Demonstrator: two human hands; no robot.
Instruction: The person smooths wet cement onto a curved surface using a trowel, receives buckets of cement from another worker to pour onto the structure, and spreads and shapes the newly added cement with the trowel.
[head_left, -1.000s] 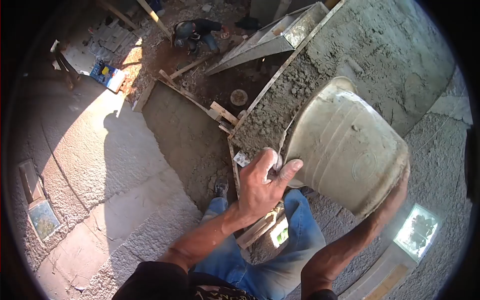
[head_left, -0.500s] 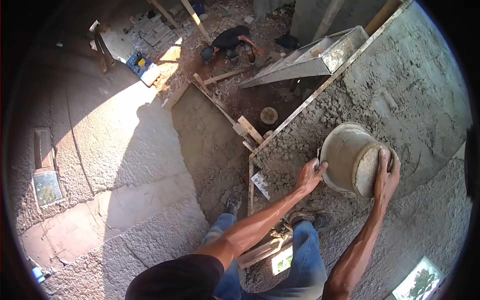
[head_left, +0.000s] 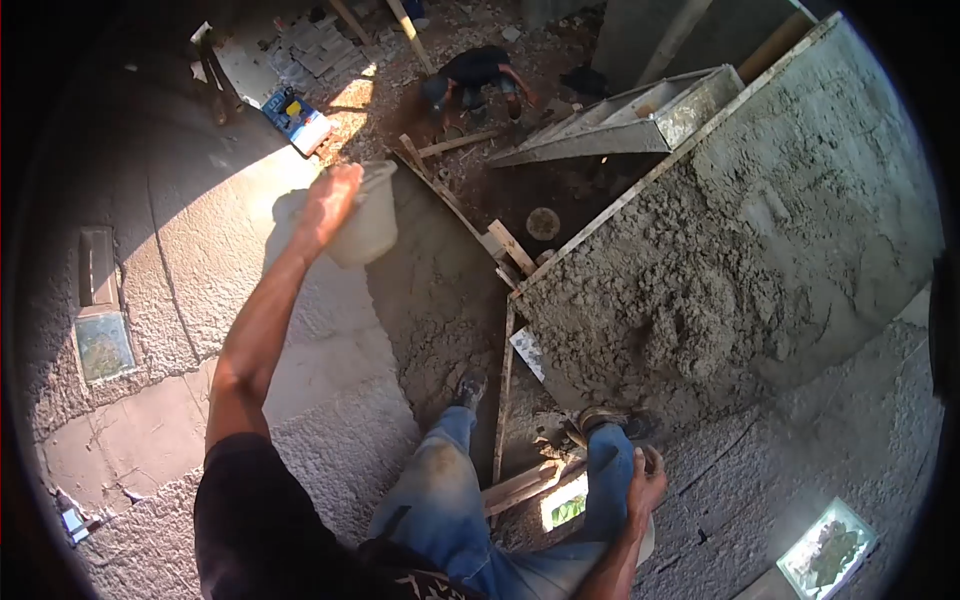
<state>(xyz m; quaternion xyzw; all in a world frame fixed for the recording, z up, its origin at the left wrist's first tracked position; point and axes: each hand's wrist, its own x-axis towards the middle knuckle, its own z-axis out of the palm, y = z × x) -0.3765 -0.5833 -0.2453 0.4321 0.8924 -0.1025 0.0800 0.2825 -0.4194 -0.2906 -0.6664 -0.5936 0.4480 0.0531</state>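
Note:
My left hand (head_left: pixel 332 200) is closed on the rim of a grey, cement-smeared bucket (head_left: pixel 368 228), held up at the left, in front of the sunlit wall. The bucket hangs tilted and is slightly blurred; its inside is mostly hidden. My right hand (head_left: pixel 646 488) is low by my right knee, with thumb and fingers apart and nothing visible in them. A heap of wet mortar (head_left: pixel 690 310) lies on the slab at the right. A pale flat plate (head_left: pixel 528 353), partly mortar-covered, lies beside the wooden edge board near my feet.
A long form board (head_left: pixel 680 155) edges the wet slab. Beyond it, lower down, stand a metal-sided trough (head_left: pixel 640 125) and a round container (head_left: pixel 542 224). A crouching co-worker (head_left: pixel 480 75) is at the back. A blue box (head_left: pixel 297 120) sits at upper left.
The bucket has gone from above the mortar at right to the left side, in my left hand alone. My right hand has let go of it and dropped beside my knee.

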